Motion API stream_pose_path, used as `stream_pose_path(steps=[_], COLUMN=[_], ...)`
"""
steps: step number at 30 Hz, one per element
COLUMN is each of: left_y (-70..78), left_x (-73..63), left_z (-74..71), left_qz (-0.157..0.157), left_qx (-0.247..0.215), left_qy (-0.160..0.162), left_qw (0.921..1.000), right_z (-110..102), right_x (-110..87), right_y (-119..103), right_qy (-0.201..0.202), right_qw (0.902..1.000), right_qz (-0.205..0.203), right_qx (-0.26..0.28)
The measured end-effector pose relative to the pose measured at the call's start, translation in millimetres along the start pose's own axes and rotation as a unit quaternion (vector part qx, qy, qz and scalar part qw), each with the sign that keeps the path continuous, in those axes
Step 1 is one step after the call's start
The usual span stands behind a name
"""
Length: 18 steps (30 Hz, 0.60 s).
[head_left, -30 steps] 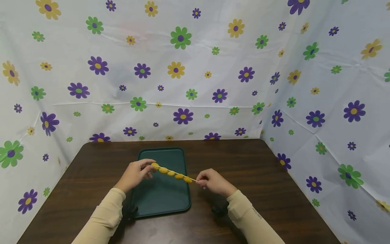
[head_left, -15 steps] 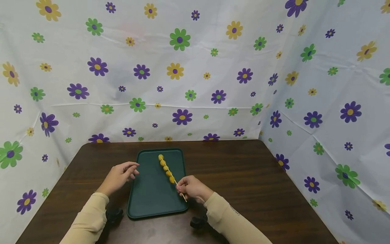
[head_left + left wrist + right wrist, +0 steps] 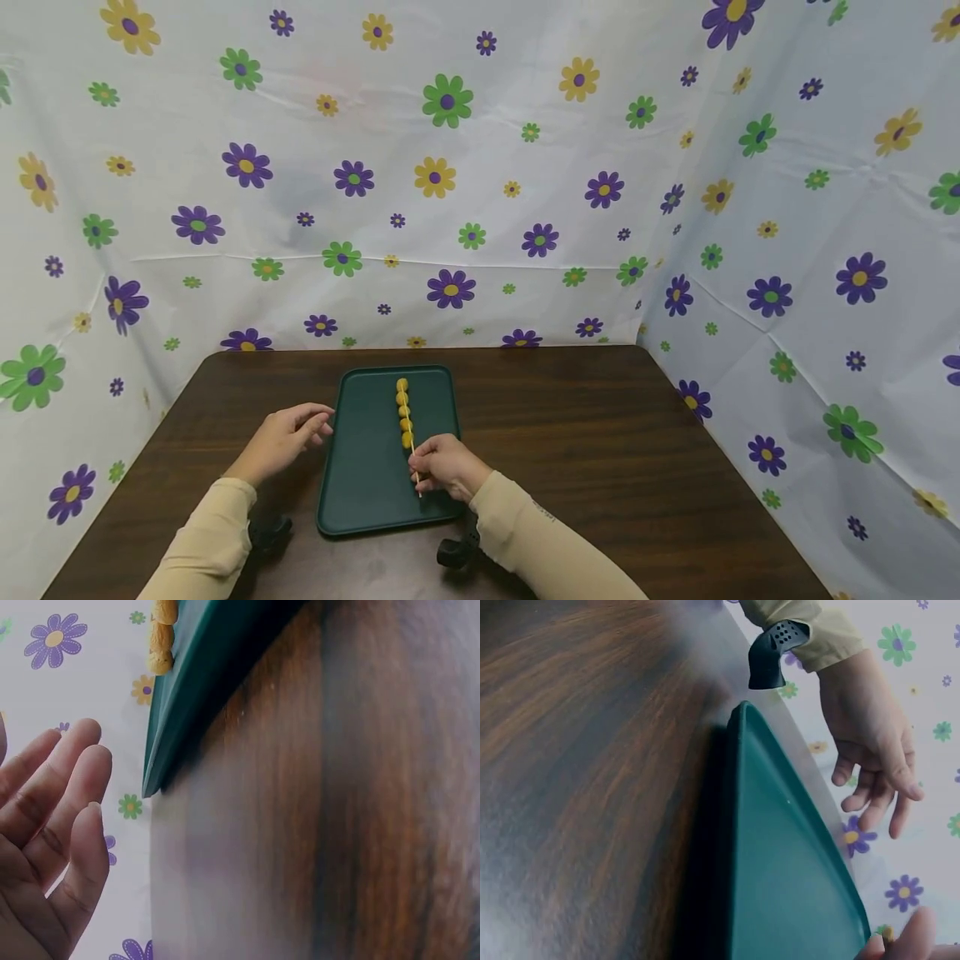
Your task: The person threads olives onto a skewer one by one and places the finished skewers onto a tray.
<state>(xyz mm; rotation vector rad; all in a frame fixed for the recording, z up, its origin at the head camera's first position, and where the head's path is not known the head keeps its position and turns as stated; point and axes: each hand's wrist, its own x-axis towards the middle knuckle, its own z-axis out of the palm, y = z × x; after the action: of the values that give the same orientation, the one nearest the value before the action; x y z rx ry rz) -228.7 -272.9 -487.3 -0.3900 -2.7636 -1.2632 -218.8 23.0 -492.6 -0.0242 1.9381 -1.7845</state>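
My right hand [image 3: 450,467] pinches the bare lower end of a wooden skewer between thumb and fingers. Several yellow rounded pieces [image 3: 405,410] are threaded along the skewer, which points away from me over the right half of a dark green tray [image 3: 360,467]. In the right wrist view only the tips of the right fingers [image 3: 915,939] show at the bottom corner. My left hand [image 3: 279,442] holds nothing and hovers beside the tray's left rim, fingers loosely bent. The left wrist view shows that relaxed hand [image 3: 52,825] and some yellow pieces [image 3: 160,641] above the tray edge.
The tray lies on a dark brown wooden table [image 3: 570,433]. Around the table hangs a white cloth [image 3: 510,225] printed with purple, green and yellow flowers. A black wrist device [image 3: 459,550] sits under the right forearm, another [image 3: 268,532] under the left.
The left hand has let go of the skewer's far end and drawn left. The right hand has moved left over the tray, turning the skewer from slanting sideways to pointing away.
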Motion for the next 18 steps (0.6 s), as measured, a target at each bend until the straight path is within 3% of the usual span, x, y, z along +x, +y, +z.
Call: stream_pose_path(steps=[11, 18], left_y=[2.1, 0.2], left_x=[2.5, 4.2], left_z=[-0.9, -6.0], left_qz=[0.003, -0.003], left_qx=[0.007, 0.021], left_qy=[-0.016, -0.019], left_qw=[0.9998, 0.9996], right_z=[6, -4], right_x=[0.0, -12.4], right_y=[7, 5], right_qy=[0.008, -0.014], right_qw=[0.9996, 0.9996], right_qz=[0.012, 0.005], right_qx=[0.023, -0.022])
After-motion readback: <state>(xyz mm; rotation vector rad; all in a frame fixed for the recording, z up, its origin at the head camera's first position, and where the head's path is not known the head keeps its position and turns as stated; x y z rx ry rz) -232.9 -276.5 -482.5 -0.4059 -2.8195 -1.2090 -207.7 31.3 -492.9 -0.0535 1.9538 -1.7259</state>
